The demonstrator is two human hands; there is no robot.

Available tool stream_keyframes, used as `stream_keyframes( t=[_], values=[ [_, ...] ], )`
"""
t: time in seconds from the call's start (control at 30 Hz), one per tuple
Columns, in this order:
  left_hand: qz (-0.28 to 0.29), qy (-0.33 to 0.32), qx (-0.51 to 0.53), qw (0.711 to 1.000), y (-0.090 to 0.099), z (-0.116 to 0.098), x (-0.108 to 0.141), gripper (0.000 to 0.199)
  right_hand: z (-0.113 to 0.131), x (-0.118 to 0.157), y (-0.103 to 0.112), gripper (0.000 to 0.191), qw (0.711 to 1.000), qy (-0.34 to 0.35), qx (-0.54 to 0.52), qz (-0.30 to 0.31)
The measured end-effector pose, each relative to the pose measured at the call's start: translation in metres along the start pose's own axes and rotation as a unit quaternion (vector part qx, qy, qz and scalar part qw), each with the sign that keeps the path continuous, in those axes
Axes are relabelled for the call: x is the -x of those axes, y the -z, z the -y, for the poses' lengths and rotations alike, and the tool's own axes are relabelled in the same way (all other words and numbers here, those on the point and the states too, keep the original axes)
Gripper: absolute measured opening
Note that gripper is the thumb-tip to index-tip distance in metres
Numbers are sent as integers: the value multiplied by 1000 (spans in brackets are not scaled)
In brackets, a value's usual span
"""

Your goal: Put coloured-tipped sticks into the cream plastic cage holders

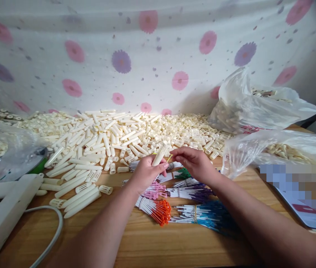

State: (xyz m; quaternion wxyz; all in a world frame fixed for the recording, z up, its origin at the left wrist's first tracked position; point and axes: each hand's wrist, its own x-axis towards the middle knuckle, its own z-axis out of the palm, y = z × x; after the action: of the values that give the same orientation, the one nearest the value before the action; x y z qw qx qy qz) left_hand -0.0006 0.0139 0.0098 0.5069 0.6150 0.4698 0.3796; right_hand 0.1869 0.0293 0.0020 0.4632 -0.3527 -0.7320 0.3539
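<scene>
**My forearms [104,223] reach in: tube [159,156] in the left, yellow stick [169,158] in the right**

Nearest the camera, both my forearms slant in over the wooden table [149,249]. To the left sit a looping white cable [60,221] and a power strip [9,219]. Between my arms lie banded bundles: an orange bundle [160,212] and a blue bundle [214,219] in front, then a pink bundle [154,190] and a purple bundle [198,193], with a green bundle [184,173] behind.

Above these I work. My left hand [147,171] is wrapped round the tube, which tilts with its upper end pointing up and away from me. My right hand [194,162] has thumb and finger pinched on the yellow stick, just beside the tube; whether the two touch, I cannot tell.

I judge the step in hand to be bringing stick and tube together. The next move seems to call for a steady left grip, a light right pinch, and good aim, since the stick is thin and could slip or bend.

Farther off spread loose tubes [106,143] and, more to the right, slotted caps [216,147]. Two plastic bags [236,100] stand at the right, and a flowered curtain [96,74] hangs behind everything.
</scene>
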Motion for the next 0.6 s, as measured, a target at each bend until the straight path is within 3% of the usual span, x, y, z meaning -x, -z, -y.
stream_keyframes(
  t=[0.2, 0.33, 0.5, 0.53, 0.6],
  values=[
    [50, -9, 62, 997, -1, 0, 1, 22, 10, 2, -4, 19, 981, -73, -180, 11],
    [109, -19, 86, 990, 1, 1, 5, 25, 16, 4, -6, 19, 968, -60, -238, 44],
    [166, -40, 98, 980, 0, 2, 7, 30, 22, 3, -5, 12, 977, 7, -192, 95],
    [160, -49, 90, 982, 0, 2, 7, 31, 27, 4, -1, 11, 985, 34, -147, 85],
    [110, -82, 48, 989, 2, 3, 5, 35, 43, 10, 13, 7, 993, 118, -17, -15]
  ],
)
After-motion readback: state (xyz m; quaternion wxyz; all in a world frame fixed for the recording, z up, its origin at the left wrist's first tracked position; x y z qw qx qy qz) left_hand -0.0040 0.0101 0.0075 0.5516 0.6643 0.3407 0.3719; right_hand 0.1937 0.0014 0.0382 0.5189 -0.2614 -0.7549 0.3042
